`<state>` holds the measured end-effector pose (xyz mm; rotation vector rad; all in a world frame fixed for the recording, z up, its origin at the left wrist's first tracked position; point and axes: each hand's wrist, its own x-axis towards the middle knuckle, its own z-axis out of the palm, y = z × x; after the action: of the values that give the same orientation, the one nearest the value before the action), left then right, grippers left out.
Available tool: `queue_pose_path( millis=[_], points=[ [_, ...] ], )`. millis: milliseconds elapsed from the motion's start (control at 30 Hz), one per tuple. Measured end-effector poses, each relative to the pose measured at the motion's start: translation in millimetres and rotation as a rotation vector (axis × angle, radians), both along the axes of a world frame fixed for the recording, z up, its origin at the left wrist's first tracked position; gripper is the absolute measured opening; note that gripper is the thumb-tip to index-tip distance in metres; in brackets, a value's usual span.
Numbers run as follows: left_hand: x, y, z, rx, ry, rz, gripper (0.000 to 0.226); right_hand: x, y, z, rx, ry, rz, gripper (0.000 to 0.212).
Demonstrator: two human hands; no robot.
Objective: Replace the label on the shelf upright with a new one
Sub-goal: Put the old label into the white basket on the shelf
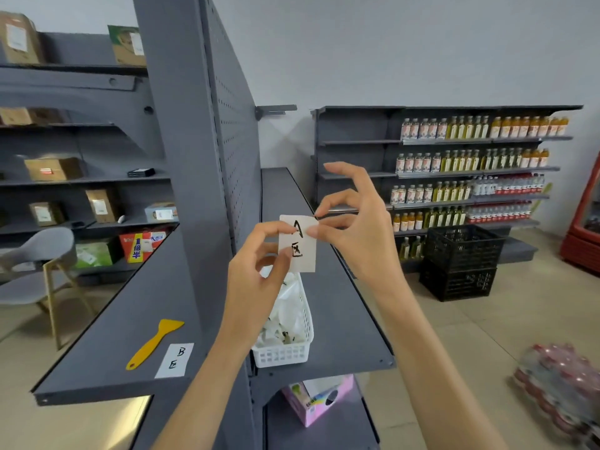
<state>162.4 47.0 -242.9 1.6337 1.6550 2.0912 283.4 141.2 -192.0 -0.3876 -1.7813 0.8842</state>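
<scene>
A small white rectangular paper label (300,246), hand-marked in black with an "A" above a boxed character, is being held upright in the air in front of the grey metal shelf upright (181,177), apart from it. The label's left edge is being pinched by the left hand (256,271) between thumb and forefinger. Its top right corner is being gripped by the right hand (354,228) with thumb and forefinger tips, the other fingers being spread open above. Directly below the label, a white slotted plastic basket (285,354) filled with crumpled white papers is being carried by the grey shelf board (344,319) on the right of the upright. On the left shelf board (130,319), a yellow plastic scraper (156,342) is lying just beside a second white label marked "B" (175,360). A pink box (315,401) is sitting on the shelf underneath.
</scene>
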Motion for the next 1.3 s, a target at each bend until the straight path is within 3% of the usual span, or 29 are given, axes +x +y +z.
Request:
queue_pose_path(
  millis=[133, 333, 500, 600, 800, 933, 1133, 1233, 1300],
  points=[
    [2.8, 3.6, -10.9, -0.053, -0.023, 0.026, 0.03, -0.3, 11.7, -14.3, -0.031, -0.027, 0.0, 0.081],
    [12.4, 8.8, -16.2, -0.075, -0.032, 0.029, 0.018, -7.3, 10.3, -33.8, 0.035, -0.156, 0.038, 0.052],
    [13.2, 9.3, -19.9, -0.073, -0.111, 0.032, 0.03, -3.3, 11.6, -55.1, -0.013, -0.18, 0.135, 0.035],
    [12.8, 7.6, -21.0, -0.076, -0.124, 0.026, 0.032, 1.7, 17.0, -59.2, -0.134, -0.151, 0.147, 0.039],
    [11.6, -1.8, -25.0, -0.128, -0.189, -0.04, 0.033, 11.3, 21.1, -70.0, -0.184, -0.131, 0.216, 0.042],
    [12.5, -3.1, -27.3, -0.169, -0.212, -0.049, 0.036, 10.1, 15.8, -81.3, -0.154, -0.118, 0.098, 0.027],
    [15.0, 2.8, -29.4, -0.12, -0.116, 0.141, 0.021, 3.0, 8.6, -83.4, -0.11, -0.101, -0.043, 0.017],
    [11.0, 6.6, -30.0, -0.12, -0.029, 0.279, 0.029, 1.6, 8.7, -85.7, -0.12, -0.098, -0.032, 0.021],
    [9.1, 9.6, -31.8, -0.153, -0.015, 0.289, 0.026, -1.3, 8.9, -90.0, -0.126, -0.069, -0.045, 0.013]
  ],
)
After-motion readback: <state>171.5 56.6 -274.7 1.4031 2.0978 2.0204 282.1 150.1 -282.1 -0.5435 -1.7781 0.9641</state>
